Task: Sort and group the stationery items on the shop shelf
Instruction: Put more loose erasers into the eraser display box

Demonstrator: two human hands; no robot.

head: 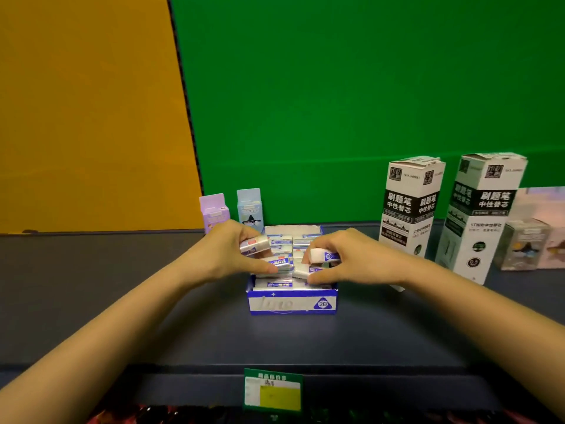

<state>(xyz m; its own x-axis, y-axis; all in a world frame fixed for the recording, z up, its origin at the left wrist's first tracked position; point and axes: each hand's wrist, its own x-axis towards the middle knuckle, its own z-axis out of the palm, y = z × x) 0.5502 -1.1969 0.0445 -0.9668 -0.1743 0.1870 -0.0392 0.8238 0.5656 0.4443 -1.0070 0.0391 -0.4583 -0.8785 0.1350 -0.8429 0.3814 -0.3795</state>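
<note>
A blue and white open box point(292, 303) marked 2B sits mid-shelf, filled with several small white erasers in blue sleeves point(279, 284). My left hand point(227, 254) is over the box's left side, fingers closed around erasers point(254, 244), thumb pressing another one. My right hand point(351, 258) is over the box's right side, pinching a wrapped eraser point(324, 255) between thumb and fingers.
A purple carton point(214, 212) and a light blue carton point(249, 206) stand behind the box. Two tall black and white refill boxes point(408, 206) point(481, 215) stand to the right, with a clear packet point(524, 247) beyond. A green price tag point(273, 390) hangs on the shelf's front edge.
</note>
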